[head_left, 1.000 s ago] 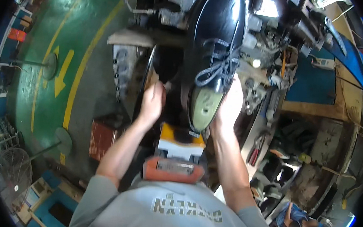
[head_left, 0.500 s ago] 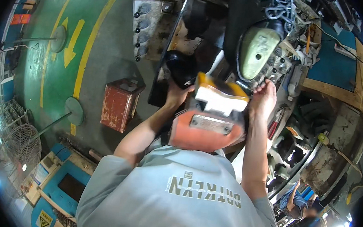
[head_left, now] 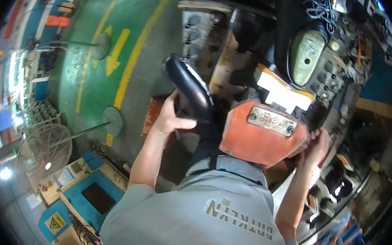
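My left hand (head_left: 171,118) is wrapped round the near end of a glossy black shoe (head_left: 190,87) and holds it tilted, out to the left of the machine. A pale strip shows along the shoe's upper edge. The fingers under it are partly hidden. To the right, my right hand (head_left: 316,148) is by the right side of an orange machine block (head_left: 263,139), its fingers curled; what they hold, if anything, does not show. Beyond the block are a white pad (head_left: 284,95) with an orange edge and a pale green sole-shaped plate (head_left: 307,55) in a black surround.
Knobs on a grey panel (head_left: 330,84) line the machine's right side, another knobbed panel (head_left: 196,30) its left. A red metal stool (head_left: 153,114) stands below the shoe. Further left are a caged fan (head_left: 46,152) and a green floor (head_left: 86,77) with yellow markings. Footwear parts (head_left: 333,193) lie at right.
My view has swung left. My left hand has carried the shoe leftward, away from the machine, and tilted it. My right hand has drawn back from beside the green plate to the orange block's side.
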`<state>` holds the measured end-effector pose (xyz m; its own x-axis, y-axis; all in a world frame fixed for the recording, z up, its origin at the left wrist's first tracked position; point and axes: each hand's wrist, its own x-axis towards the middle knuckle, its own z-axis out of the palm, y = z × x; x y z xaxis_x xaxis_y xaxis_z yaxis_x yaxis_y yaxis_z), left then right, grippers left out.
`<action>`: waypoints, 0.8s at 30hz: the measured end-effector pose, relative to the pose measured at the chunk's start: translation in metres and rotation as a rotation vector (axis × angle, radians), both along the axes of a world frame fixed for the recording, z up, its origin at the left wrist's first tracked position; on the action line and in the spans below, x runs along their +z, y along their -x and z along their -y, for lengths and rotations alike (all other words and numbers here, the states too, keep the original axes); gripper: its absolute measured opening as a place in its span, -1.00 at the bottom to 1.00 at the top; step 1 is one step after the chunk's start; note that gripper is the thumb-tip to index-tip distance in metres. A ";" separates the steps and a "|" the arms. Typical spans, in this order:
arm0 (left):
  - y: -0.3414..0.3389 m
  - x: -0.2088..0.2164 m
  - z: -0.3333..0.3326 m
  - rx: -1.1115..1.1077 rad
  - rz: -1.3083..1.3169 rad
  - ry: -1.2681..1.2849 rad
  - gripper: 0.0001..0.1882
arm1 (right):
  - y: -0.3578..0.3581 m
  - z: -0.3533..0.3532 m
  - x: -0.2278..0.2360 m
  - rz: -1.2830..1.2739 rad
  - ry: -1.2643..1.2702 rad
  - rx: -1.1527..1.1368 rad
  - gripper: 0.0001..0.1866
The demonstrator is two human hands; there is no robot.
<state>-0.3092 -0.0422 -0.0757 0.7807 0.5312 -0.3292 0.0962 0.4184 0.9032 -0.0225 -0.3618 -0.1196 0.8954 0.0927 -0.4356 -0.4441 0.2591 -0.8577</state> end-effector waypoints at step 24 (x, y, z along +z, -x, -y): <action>-0.171 -0.029 0.488 -1.208 -0.035 -0.006 -0.35 | 0.238 0.424 0.003 -0.199 -0.294 -0.307 -0.19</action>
